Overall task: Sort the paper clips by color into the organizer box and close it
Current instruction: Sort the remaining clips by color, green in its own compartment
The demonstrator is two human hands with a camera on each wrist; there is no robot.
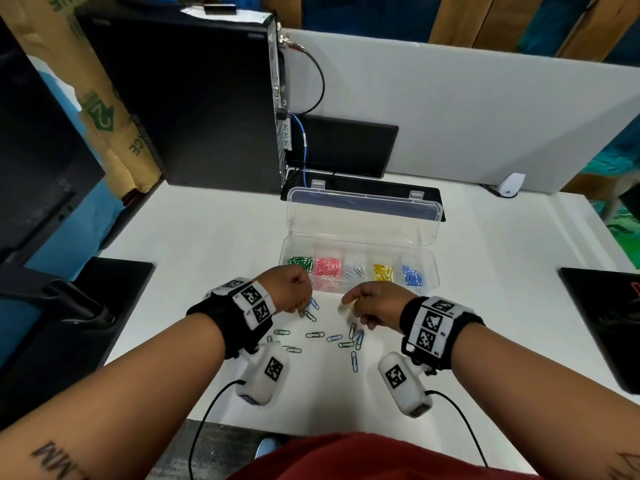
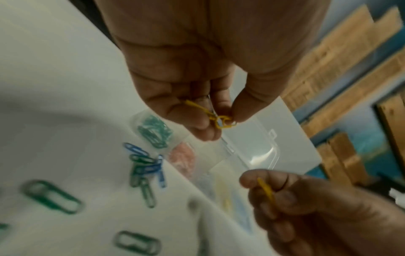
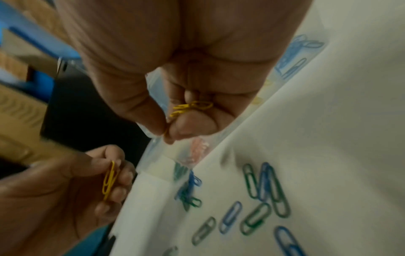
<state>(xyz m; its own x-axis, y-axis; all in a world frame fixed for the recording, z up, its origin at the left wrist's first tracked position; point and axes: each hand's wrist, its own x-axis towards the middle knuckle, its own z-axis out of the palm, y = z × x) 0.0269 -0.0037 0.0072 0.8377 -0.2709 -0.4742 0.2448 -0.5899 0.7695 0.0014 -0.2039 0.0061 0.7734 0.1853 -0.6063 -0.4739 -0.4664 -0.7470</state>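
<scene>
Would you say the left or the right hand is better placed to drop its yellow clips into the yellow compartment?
Right hand: probably, since it holds yellow clips nearer the yellow compartment; the left hand hovers by the green one.

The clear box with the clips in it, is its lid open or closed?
Open. The lid of the organizer box stands tilted up behind the compartments, and the sorted clips inside are uncovered.
</scene>
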